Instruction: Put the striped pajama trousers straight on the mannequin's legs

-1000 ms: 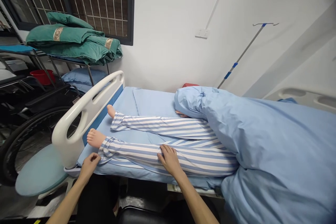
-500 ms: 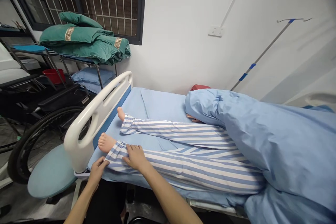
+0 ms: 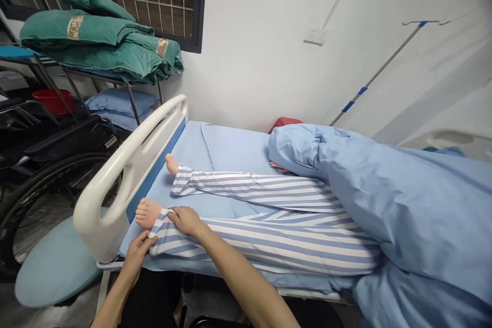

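Note:
Blue-and-white striped pajama trousers (image 3: pixel 284 246) cover both legs of a manikin that lies on the bed. At the cuff of the nearer leg, my left hand (image 3: pixel 137 252) pinches the hem between thumb and fingers. My right hand (image 3: pixel 187 220) is closed on the same trouser leg, at the upper side of the cuff. Just beyond the cuff the nearer bare foot (image 3: pixel 148 213) sticks out, toes up. The farther foot (image 3: pixel 171 164) shows past its own striped cuff. A blue quilt (image 3: pixel 407 200) is bunched over the upper body, with some fingers showing under its edge.
The white footboard (image 3: pixel 90 210) stands close to my left hand. Left of the bed are a wheelchair (image 3: pixel 57 143) and a round pale-blue seat (image 3: pixel 57 266). Green folded bedding (image 3: pixel 111 36) lies on a rack. A drip pole (image 3: pixel 376 77) leans behind the bed.
My right hand has slid left along the leg toward the foot and closed on the cuff. My left hand stays at the hem. The view has shifted slightly.

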### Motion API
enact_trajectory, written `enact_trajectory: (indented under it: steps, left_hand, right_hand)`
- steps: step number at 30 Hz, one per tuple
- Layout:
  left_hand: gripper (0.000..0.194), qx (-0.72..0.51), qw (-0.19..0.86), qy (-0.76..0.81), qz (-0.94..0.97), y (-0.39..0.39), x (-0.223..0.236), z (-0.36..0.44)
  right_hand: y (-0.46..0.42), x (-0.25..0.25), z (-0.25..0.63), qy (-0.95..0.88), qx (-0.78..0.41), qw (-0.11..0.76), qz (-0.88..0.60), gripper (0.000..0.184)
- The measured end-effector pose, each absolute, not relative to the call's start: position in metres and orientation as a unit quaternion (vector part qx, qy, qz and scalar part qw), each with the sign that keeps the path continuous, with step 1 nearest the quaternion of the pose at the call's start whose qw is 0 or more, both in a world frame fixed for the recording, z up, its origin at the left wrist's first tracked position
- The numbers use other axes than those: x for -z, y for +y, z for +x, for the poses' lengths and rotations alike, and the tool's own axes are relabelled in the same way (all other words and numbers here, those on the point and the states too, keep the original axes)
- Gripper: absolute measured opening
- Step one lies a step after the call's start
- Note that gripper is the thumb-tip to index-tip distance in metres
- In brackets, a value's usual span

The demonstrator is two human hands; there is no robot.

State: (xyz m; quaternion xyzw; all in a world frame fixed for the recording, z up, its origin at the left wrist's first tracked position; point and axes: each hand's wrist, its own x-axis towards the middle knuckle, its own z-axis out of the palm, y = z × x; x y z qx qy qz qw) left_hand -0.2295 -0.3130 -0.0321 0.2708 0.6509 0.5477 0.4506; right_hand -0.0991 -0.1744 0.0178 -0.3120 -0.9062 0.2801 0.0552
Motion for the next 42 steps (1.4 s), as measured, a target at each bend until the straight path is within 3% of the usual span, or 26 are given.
enact_trajectory:
  steps: [4,12,18,24,33,38,42]
  left_hand:
    - [0.036,-0.535,0.446,0.661,0.281,-0.311,0.028,-0.232]
    - [0.052,-0.475,0.412,0.724,0.283,-0.310,0.022,-0.229]
    - [0.047,-0.471,0.353,0.752,0.296,-0.318,0.030,-0.234]
    - [0.058,-0.465,0.303,0.770,0.315,-0.326,0.027,-0.228]
    - [0.039,-0.442,0.287,0.807,0.267,-0.333,0.047,-0.217]
    - [0.041,-0.406,0.226,0.846,0.262,-0.329,0.034,-0.206]
    - [0.039,-0.447,0.229,0.808,0.309,-0.315,0.028,-0.192]
  right_hand:
    - [-0.178,-0.018,-0.107,-0.904,-0.243,0.073,-0.344,0.040]
    - [-0.175,-0.015,-0.118,-0.889,-0.282,0.063,-0.356,0.046]
    - [-0.185,-0.024,-0.092,-0.897,-0.248,0.085,-0.356,0.040]
    - [-0.201,-0.031,-0.042,-0.907,-0.185,0.132,-0.355,0.037]
    - [-0.208,-0.020,0.023,-0.902,-0.115,0.139,-0.393,0.032]
    - [-0.211,-0.018,0.027,-0.902,-0.090,0.144,-0.396,0.030]
    - [-0.212,-0.017,0.027,-0.901,-0.086,0.145,-0.400,0.032]
